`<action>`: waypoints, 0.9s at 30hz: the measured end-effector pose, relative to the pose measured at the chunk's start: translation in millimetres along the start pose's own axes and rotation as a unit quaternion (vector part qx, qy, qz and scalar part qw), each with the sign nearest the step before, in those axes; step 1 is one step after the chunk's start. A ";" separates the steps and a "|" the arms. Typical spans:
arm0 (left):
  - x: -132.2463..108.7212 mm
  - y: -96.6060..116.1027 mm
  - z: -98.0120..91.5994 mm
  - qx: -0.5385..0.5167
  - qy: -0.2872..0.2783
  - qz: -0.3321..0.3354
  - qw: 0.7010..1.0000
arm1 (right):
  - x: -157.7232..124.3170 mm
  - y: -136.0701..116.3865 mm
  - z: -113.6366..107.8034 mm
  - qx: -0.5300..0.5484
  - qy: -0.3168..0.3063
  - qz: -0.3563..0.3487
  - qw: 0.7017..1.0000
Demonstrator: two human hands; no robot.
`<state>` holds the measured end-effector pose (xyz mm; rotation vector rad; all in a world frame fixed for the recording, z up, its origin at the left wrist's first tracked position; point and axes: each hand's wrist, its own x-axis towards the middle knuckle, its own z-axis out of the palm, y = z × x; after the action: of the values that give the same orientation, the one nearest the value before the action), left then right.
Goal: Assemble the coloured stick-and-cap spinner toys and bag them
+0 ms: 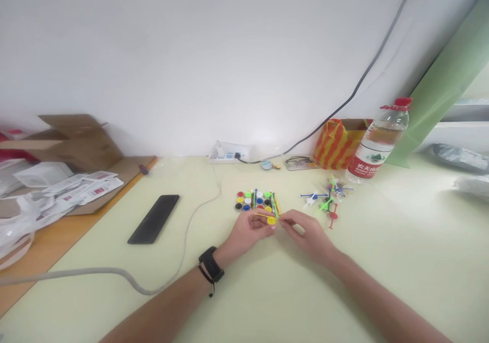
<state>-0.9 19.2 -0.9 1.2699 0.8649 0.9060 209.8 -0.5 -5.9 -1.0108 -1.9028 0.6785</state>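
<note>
My left hand (252, 227) is closed on a small yellow plastic disc (271, 220). A thin yellow stick (263, 214) runs beside the disc, above my fingers. My right hand (301, 227) is pinched close to the disc's right side; what its fingertips hold is too small to make out. Just beyond both hands lie rows of coloured discs (240, 200) in red, yellow, black, green, white and blue. Among the rows are coloured sticks (272, 200). Off to the right sits a loose group of discs joined with sticks, including a red one (333, 215) and a green one (325, 205).
A black flat slab (154, 219) and a grey cable (130, 276) lie left. At the wall are a power strip (229, 155) and a striped bag (332, 144), beside a red-capped water bottle (376, 149). An open cardboard box (84, 141) stands far left, near white packets (95, 187).
</note>
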 end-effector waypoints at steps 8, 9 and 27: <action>-0.3 6.0 -2.3 -0.030 0.024 0.030 0.999 | 19.6 -14.4 -15.4 -0.129 -0.052 -0.135 0.981; -0.3 6.6 -1.9 -0.024 0.028 0.035 0.999 | 22.2 -14.7 -16.8 -0.127 -0.056 -0.138 0.981; -4.1 7.4 5.1 0.104 0.038 0.086 0.990 | 20.7 -0.4 -11.5 0.181 -0.062 0.144 0.971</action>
<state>1.5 14.0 7.1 1.5164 0.9392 1.0261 213.3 17.7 8.9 -1.0320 -1.6647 1.2356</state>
